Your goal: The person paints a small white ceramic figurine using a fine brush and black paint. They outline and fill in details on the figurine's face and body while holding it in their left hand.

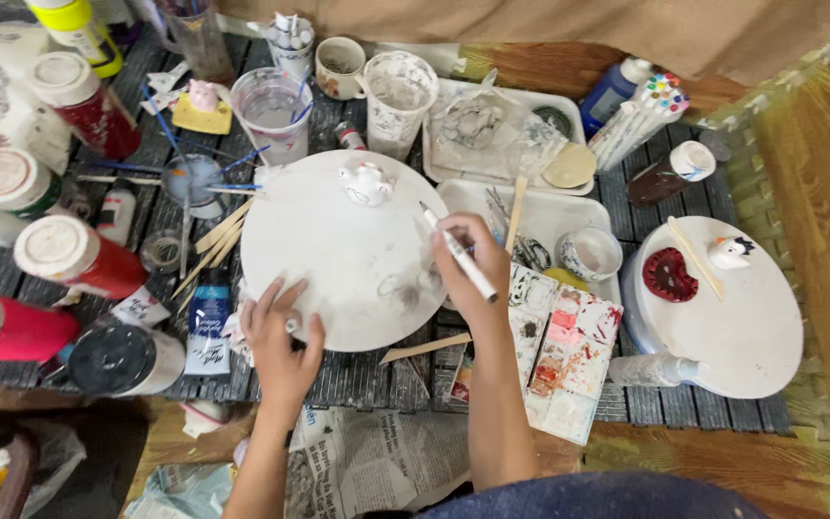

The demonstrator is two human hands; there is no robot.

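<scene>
The edge of the round white board [319,255] was touched by the left hand [279,336], its fingers spread and nothing gripped. A white marker pen [458,252] was gripped by the right hand [468,264] over the board. Farther back on the board, a small white teapot [367,183] was seen.

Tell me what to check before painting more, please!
1. Right hand grips the white paint pen: ok.
2. Left hand steadies the white round board at its lower edge: ok.
3. Small white teapot figure stands upright at the far side of the board, apart from both hands: ok.
4. Paint palette lies beside the right hand: ok.
5. Water cup stands upright behind the board: ok.
6. Pen tip wet or dry: cannot tell.
</scene>
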